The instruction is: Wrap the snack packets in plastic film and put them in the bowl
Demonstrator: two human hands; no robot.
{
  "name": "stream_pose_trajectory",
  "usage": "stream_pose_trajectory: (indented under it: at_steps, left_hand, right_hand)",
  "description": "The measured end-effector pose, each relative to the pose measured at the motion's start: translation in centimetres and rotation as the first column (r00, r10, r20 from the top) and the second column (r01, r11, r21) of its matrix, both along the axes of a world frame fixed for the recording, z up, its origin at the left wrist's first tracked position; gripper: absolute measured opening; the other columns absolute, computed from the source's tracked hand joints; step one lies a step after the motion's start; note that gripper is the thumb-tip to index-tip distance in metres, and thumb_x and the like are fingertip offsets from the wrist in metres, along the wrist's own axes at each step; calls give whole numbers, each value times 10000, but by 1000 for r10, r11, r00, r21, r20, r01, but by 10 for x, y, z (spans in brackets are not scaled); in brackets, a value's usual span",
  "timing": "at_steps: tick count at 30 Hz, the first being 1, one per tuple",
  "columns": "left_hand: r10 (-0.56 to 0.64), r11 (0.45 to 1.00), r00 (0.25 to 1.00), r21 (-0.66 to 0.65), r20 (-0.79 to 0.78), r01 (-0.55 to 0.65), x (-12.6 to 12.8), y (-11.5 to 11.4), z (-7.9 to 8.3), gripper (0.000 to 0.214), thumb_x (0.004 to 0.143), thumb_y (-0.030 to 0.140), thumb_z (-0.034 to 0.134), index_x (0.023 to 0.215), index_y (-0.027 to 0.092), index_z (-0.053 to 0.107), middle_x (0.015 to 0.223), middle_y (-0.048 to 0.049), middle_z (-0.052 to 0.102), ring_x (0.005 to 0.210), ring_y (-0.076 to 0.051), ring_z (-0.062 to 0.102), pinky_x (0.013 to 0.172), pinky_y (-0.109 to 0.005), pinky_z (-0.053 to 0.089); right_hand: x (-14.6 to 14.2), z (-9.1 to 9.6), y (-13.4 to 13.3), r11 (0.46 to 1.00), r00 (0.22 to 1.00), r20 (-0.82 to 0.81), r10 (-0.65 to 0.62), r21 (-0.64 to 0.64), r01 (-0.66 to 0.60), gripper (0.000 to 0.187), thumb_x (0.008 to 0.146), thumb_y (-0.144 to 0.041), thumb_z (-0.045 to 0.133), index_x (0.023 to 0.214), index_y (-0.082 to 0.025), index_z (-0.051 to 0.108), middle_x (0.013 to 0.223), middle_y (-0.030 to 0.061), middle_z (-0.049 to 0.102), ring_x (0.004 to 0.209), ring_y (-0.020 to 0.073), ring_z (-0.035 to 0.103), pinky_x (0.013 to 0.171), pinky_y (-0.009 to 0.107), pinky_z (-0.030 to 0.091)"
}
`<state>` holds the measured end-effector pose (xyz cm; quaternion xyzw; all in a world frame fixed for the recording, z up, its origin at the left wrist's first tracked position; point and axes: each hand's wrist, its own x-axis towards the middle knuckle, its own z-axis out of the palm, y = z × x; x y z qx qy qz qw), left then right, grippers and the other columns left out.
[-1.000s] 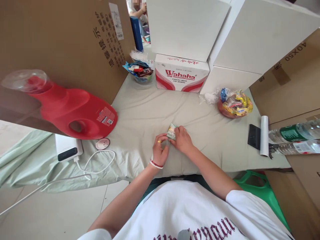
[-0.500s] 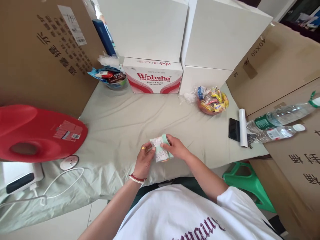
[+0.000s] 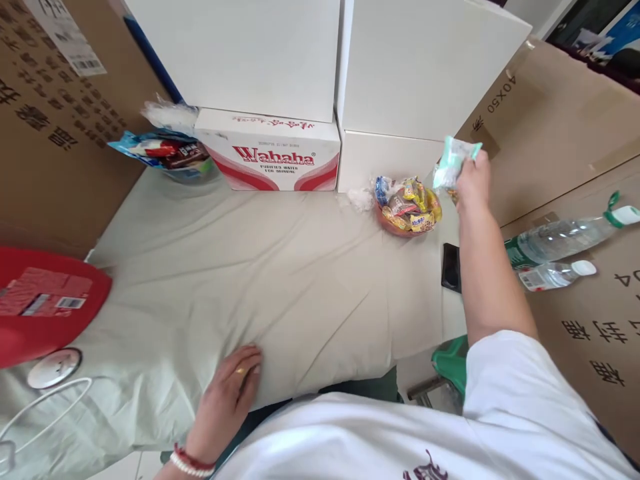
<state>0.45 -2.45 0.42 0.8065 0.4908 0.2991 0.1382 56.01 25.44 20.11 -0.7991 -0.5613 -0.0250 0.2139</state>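
My right hand (image 3: 473, 179) is stretched out to the far right, fingers closed on a small mint-green and white packet (image 3: 450, 162). The packet is in the air just behind and to the right of an orange bowl (image 3: 400, 228) piled with wrapped snacks (image 3: 414, 200). At the front edge of the table my left hand (image 3: 231, 383) rests on the cloth (image 3: 300, 280). Its fingers are extended, and it holds nothing. A gold ring is on one finger.
A Wahaha carton (image 3: 280, 157) stands at the back below white boxes (image 3: 240, 53). To its left is a bowl of packaged snacks (image 3: 185, 160). A red jug (image 3: 50, 300) lies at left. Plastic bottles (image 3: 560, 237) and a black phone (image 3: 451, 267) are at right.
My right hand has carried the packet from the table's front middle to the far right, beside the snack bowl. My left hand has let go and moved left onto the cloth. The view has shifted.
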Motion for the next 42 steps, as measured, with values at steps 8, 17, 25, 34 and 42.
stream_pose_trajectory:
  at_steps: [8,17,25,34,42]
  left_hand:
    - [20,977,974,213,-224,29,-1,-15,-14,433,929,123,550,1334,252,633,1230,-98,755,1172,-289,721,966,-445,590]
    - [57,960,968,278,-246,15,2,-20,-18,490,910,126,562,1385,238,612,1249,-103,767,1168,-269,733,993,-401,554]
    - [49,959,974,283,-223,17,3,-22,-20,395,953,127,528,1327,178,645,1285,-137,755,1189,-268,727,1017,-403,532]
    - [20,962,991,273,-131,17,1,-24,-27,359,952,110,557,1266,203,702,1294,-105,760,1188,-249,724,1007,-376,509]
    - [46,957,982,291,-181,8,4,-25,-21,294,998,116,508,1238,121,677,1281,-153,756,1176,-269,722,1000,-400,511]
  right_hand:
    - [-76,-44,77,945,994,58,-92,-310,106,436,1054,-243,423,1387,9,549,1289,256,594,1263,318,502,1048,551,403]
    - [-96,-71,74,961,959,281,-33,-254,108,448,1066,-162,314,1382,11,581,1398,284,500,1293,310,466,1052,517,363]
    - [-106,-17,66,919,945,326,-11,-369,138,417,1045,-250,448,1359,-28,611,1374,307,525,1287,341,432,1049,600,282]
    - [-177,-106,-24,808,761,408,505,-532,-251,447,941,-88,429,1323,-104,662,1383,264,614,1142,314,593,873,433,508]
    - [-121,-142,-65,805,768,560,310,-584,101,621,964,-151,364,1555,-15,499,1697,308,219,1013,330,738,808,467,609]
